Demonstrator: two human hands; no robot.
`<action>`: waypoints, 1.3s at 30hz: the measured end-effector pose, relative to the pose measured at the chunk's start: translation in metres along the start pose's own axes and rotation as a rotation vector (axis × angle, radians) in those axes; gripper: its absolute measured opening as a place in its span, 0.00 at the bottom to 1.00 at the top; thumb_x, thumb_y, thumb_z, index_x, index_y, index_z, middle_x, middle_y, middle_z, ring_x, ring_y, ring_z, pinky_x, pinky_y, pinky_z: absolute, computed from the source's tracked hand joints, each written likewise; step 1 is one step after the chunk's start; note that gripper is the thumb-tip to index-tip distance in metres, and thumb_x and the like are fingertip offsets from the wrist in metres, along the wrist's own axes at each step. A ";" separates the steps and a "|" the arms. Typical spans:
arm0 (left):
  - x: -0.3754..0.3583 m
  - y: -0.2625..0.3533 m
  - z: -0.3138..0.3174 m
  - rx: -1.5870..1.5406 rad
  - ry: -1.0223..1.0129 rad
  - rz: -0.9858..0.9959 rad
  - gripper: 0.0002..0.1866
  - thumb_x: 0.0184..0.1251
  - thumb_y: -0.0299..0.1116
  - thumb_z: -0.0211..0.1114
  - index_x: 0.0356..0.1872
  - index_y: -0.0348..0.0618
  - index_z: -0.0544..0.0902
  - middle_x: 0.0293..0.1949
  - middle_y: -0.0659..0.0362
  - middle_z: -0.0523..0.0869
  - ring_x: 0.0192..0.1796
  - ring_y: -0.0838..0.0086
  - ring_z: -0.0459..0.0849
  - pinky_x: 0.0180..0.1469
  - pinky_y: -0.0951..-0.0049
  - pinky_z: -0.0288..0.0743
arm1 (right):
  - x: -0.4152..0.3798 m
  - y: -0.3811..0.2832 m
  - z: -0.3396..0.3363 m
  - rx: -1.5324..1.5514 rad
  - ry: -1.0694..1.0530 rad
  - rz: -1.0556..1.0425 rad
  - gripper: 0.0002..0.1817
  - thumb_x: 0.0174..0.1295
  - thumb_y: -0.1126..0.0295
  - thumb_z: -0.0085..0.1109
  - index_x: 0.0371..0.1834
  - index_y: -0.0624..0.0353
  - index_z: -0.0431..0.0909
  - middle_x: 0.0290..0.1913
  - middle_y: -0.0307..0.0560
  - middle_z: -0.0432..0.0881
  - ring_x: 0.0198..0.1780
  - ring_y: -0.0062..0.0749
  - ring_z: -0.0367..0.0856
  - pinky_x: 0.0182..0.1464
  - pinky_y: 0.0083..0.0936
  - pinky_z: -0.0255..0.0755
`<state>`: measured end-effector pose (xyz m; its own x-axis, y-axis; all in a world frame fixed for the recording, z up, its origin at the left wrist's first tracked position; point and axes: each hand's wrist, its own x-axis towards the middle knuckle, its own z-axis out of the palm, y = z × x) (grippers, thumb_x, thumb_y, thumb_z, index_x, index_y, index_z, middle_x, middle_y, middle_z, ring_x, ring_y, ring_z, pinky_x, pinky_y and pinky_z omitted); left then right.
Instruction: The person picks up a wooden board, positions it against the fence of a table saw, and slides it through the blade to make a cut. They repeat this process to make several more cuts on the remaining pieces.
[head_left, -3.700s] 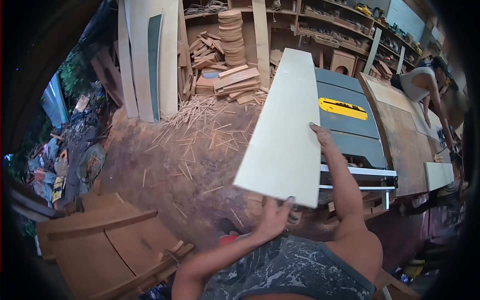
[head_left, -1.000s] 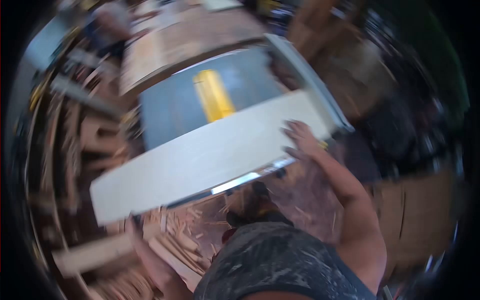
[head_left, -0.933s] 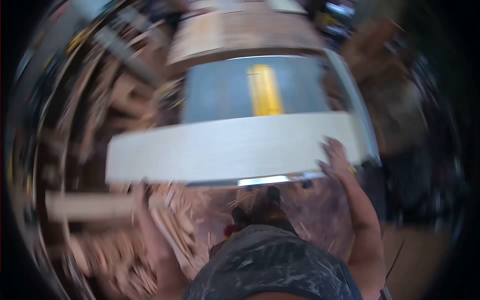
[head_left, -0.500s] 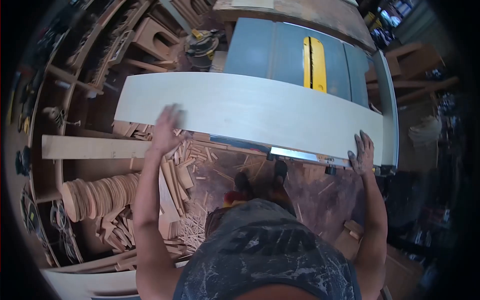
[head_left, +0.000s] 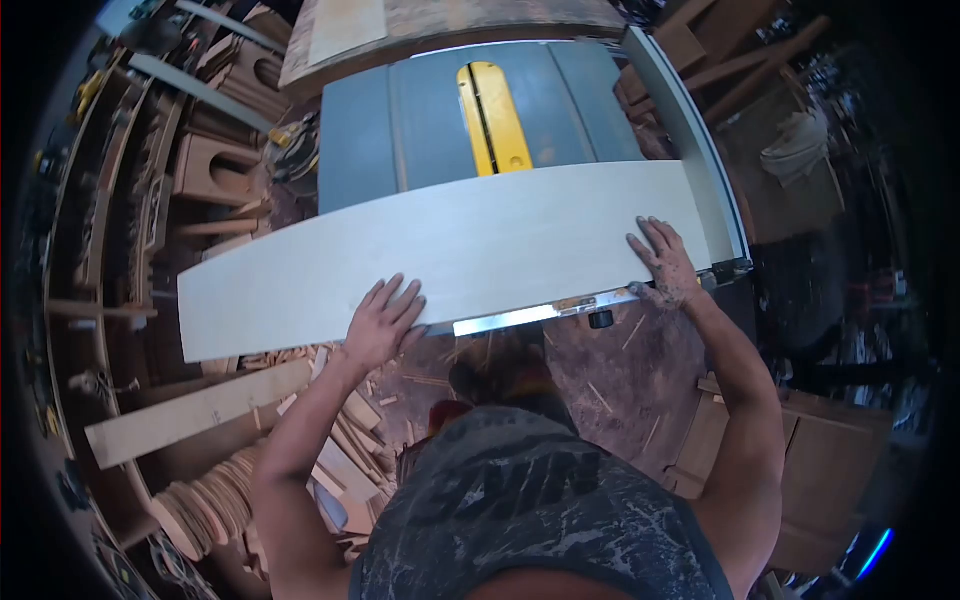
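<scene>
A long pale board [head_left: 480,230] lies across the front of a grey saw table [head_left: 360,130], its left part reaching past the table. The right end of the board is close beside the fence [head_left: 685,120]. On the board's near edge rests my left hand [head_left: 387,320], palm down with its fingers spread. My right hand [head_left: 665,265] lies near the board's right end, fingers apart on top and thumb at the near edge. Beyond the board, a yellow insert [head_left: 492,115] with a dark slot shows in the table; the board covers the table's near part.
A wooden bench [head_left: 440,22] stands behind the saw table. Shelves with wood parts line the left side. A narrow plank [head_left: 200,412], stacked rounded pieces [head_left: 205,500] and offcuts lie at the lower left. Wooden panels [head_left: 820,460] are at the lower right.
The view has turned and shifted. My left hand has moved right along the board and now lies flat on it. My right hand reaches farther onto the board.
</scene>
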<state>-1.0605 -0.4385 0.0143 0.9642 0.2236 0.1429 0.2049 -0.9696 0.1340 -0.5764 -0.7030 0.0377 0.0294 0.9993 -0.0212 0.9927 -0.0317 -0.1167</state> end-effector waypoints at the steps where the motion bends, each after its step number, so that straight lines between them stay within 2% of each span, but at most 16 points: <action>1: 0.001 -0.002 0.001 0.027 0.014 0.017 0.27 0.62 0.44 0.76 0.60 0.42 0.84 0.70 0.50 0.80 0.74 0.46 0.74 0.73 0.41 0.71 | 0.002 0.005 -0.001 0.007 0.007 -0.015 0.49 0.51 0.50 0.75 0.79 0.50 0.69 0.83 0.59 0.58 0.82 0.62 0.55 0.84 0.56 0.51; 5: 0.002 -0.006 0.003 0.062 0.033 0.071 0.26 0.60 0.44 0.77 0.57 0.42 0.85 0.68 0.48 0.82 0.72 0.45 0.78 0.70 0.44 0.76 | -0.002 0.022 0.014 0.039 0.072 -0.072 0.49 0.51 0.46 0.75 0.78 0.50 0.71 0.82 0.61 0.62 0.80 0.64 0.60 0.82 0.60 0.53; 11: 0.003 0.003 0.002 0.040 0.046 0.019 0.28 0.59 0.43 0.77 0.59 0.42 0.85 0.68 0.48 0.82 0.71 0.43 0.78 0.70 0.43 0.75 | -0.006 0.015 0.004 0.004 -0.008 -0.048 0.46 0.58 0.45 0.70 0.79 0.54 0.69 0.82 0.61 0.61 0.82 0.65 0.57 0.83 0.59 0.51; 15: 0.011 0.013 0.006 0.042 0.100 -0.026 0.29 0.57 0.43 0.78 0.59 0.42 0.86 0.68 0.48 0.83 0.70 0.40 0.78 0.70 0.41 0.75 | -0.005 0.015 0.003 0.013 0.021 -0.082 0.45 0.62 0.45 0.68 0.79 0.57 0.67 0.83 0.61 0.60 0.83 0.64 0.55 0.84 0.59 0.48; 19: 0.016 0.018 0.000 0.019 0.112 -0.031 0.29 0.55 0.41 0.79 0.59 0.42 0.86 0.66 0.46 0.84 0.69 0.38 0.79 0.70 0.42 0.75 | -0.005 0.013 0.003 -0.008 0.012 -0.064 0.48 0.63 0.40 0.65 0.80 0.58 0.65 0.83 0.61 0.59 0.84 0.60 0.55 0.84 0.60 0.47; 20: 0.014 0.018 0.002 0.002 0.094 -0.056 0.26 0.62 0.45 0.76 0.59 0.44 0.87 0.67 0.49 0.84 0.70 0.40 0.77 0.70 0.41 0.74 | -0.003 0.011 -0.001 -0.021 -0.012 -0.058 0.49 0.63 0.38 0.64 0.81 0.58 0.64 0.83 0.61 0.59 0.84 0.59 0.54 0.84 0.60 0.46; 21: 0.014 0.018 0.002 0.001 0.077 -0.051 0.26 0.62 0.44 0.76 0.59 0.43 0.87 0.66 0.49 0.84 0.70 0.39 0.78 0.70 0.41 0.74 | -0.002 0.008 -0.003 -0.029 -0.037 -0.055 0.50 0.63 0.36 0.63 0.81 0.57 0.63 0.83 0.61 0.59 0.84 0.59 0.54 0.84 0.60 0.46; 22: 0.015 0.017 -0.001 0.003 0.061 -0.045 0.26 0.62 0.44 0.76 0.58 0.43 0.87 0.66 0.48 0.85 0.70 0.39 0.78 0.69 0.41 0.75 | 0.000 0.005 -0.004 -0.063 -0.051 -0.040 0.51 0.63 0.32 0.60 0.83 0.54 0.62 0.84 0.59 0.57 0.85 0.56 0.53 0.85 0.60 0.45; 26: 0.020 0.018 -0.005 0.009 0.036 -0.023 0.25 0.60 0.41 0.76 0.57 0.40 0.87 0.65 0.46 0.85 0.68 0.37 0.78 0.67 0.43 0.77 | 0.008 -0.009 0.000 -0.031 -0.037 -0.078 0.50 0.62 0.36 0.63 0.85 0.45 0.60 0.86 0.54 0.53 0.86 0.54 0.50 0.86 0.59 0.42; 33: 0.023 0.023 -0.010 -0.009 0.004 -0.048 0.24 0.60 0.37 0.76 0.57 0.38 0.87 0.64 0.43 0.85 0.69 0.38 0.79 0.68 0.47 0.77 | 0.011 0.000 0.002 0.040 -0.011 -0.095 0.49 0.61 0.39 0.67 0.84 0.44 0.61 0.86 0.53 0.54 0.86 0.54 0.50 0.86 0.58 0.43; 36: 0.016 0.010 -0.013 -0.117 -0.012 -0.123 0.25 0.62 0.34 0.74 0.61 0.38 0.85 0.66 0.43 0.83 0.71 0.41 0.77 0.72 0.49 0.73 | 0.004 0.000 0.003 0.010 -0.012 -0.082 0.49 0.61 0.39 0.67 0.84 0.45 0.62 0.85 0.54 0.56 0.85 0.57 0.52 0.85 0.60 0.45; 38: -0.009 -0.008 -0.013 -0.109 0.149 -0.357 0.26 0.64 0.31 0.71 0.65 0.38 0.83 0.69 0.43 0.80 0.72 0.43 0.75 0.76 0.49 0.69 | 0.005 0.001 0.006 -0.026 -0.028 -0.087 0.49 0.61 0.39 0.67 0.84 0.47 0.62 0.85 0.57 0.56 0.85 0.60 0.54 0.84 0.62 0.45; 39: -0.028 -0.022 -0.014 -0.160 0.245 -0.535 0.27 0.66 0.31 0.70 0.67 0.37 0.81 0.70 0.42 0.79 0.72 0.43 0.74 0.76 0.50 0.67 | 0.006 0.007 0.016 -0.070 -0.029 -0.112 0.50 0.61 0.39 0.67 0.84 0.48 0.62 0.85 0.58 0.56 0.84 0.62 0.54 0.83 0.64 0.45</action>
<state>-1.0940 -0.4220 0.0215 0.6638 0.7104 0.2339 0.6039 -0.6935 0.3928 -0.5711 -0.6972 0.0207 -0.0843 0.9956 -0.0403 0.9953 0.0822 -0.0508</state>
